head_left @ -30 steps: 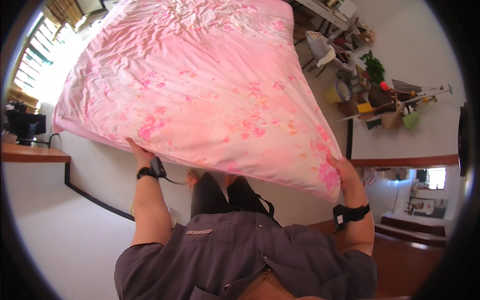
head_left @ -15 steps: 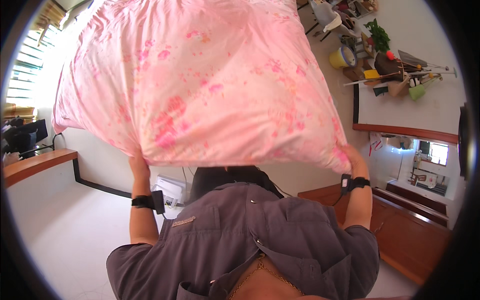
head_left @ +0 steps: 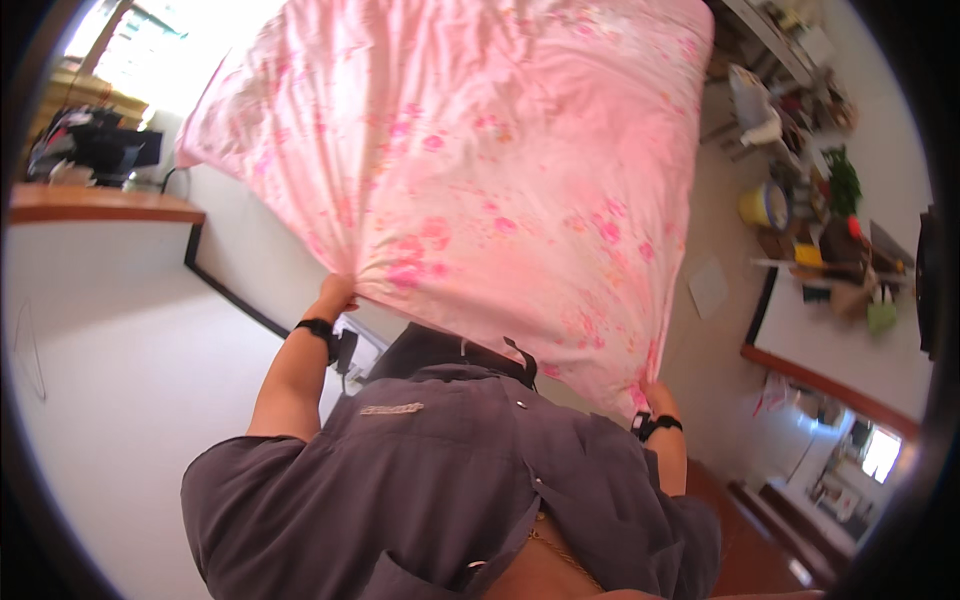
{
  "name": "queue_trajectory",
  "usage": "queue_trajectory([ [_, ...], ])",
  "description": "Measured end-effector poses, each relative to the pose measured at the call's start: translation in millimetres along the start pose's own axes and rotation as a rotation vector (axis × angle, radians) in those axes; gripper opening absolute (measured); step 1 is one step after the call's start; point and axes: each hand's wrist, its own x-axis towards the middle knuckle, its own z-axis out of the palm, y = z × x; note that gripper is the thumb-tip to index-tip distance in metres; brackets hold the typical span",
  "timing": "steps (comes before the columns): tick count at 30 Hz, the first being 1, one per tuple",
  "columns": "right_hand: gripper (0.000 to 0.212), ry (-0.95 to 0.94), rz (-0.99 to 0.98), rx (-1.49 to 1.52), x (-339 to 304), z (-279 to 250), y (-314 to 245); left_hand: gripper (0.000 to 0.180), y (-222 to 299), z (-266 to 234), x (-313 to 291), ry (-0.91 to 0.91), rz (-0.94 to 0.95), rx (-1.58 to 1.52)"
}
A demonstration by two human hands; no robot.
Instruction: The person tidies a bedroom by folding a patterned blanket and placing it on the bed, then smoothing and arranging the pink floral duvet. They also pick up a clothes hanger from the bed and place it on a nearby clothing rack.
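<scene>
A large pink quilt point(head_left: 520, 170) with a red and magenta flower print stretches out ahead of me. Its near edge hangs in the air at waist height. My left hand point(head_left: 339, 291) is closed on that edge, and folds fan out from the grip. At the near right corner, my right hand point(head_left: 661, 398) grips the cloth, which bunches beside the fingers. Both wrists carry black straps with small boxes. The quilt's far edge runs out of the picture, and whatever lies beneath it is hidden.
On the left, a wooden ledge point(head_left: 100, 204) holds dark items, near a bright window point(head_left: 140, 45). Along the right stand a yellow bucket point(head_left: 765, 206), a green plant point(head_left: 842, 180) and hanging bags. A doorway with wooden trim point(head_left: 830, 392) opens at lower right.
The view has turned, so the quilt now slants down to the right. My left hand appears higher and further right, my right hand lower. Both keep their hold.
</scene>
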Motion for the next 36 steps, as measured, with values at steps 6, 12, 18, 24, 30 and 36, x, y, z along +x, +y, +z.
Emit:
queue_trajectory([
  [6, 0.017, -0.031, -0.134, -0.042, 71.9, 9.8, 65.1, 0.034, 11.0, -96.3, 49.0, -0.157, -0.129, 0.2],
  [12, 0.025, 0.051, 0.039, 0.072, -32.3, 30.7, -63.3, 0.03, 35.6, -231.9, 199.4, 0.086, -0.054, -0.021],
  [18, 0.021, -0.1, 0.182, -0.256, -172.6, 125.6, -284.8, 0.032, 73.2, -347.4, 370.2, 0.284, 0.119, -0.234],
  [24, 0.027, -0.039, 0.199, 0.051, -191.2, 162.3, -361.5, 0.064, 116.4, -400.3, 466.0, 0.136, 0.277, -0.641],
  [30, 0.026, 0.004, 0.18, 0.005, -216.5, 169.9, -430.7, 0.088, 173.1, -434.3, 523.7, 0.149, 0.081, -0.828],
  [36, 0.028, -0.001, 0.169, -0.061, -232.3, 200.0, -452.8, 0.075, 278.1, -444.0, 468.1, -0.029, 0.078, -1.224],
])
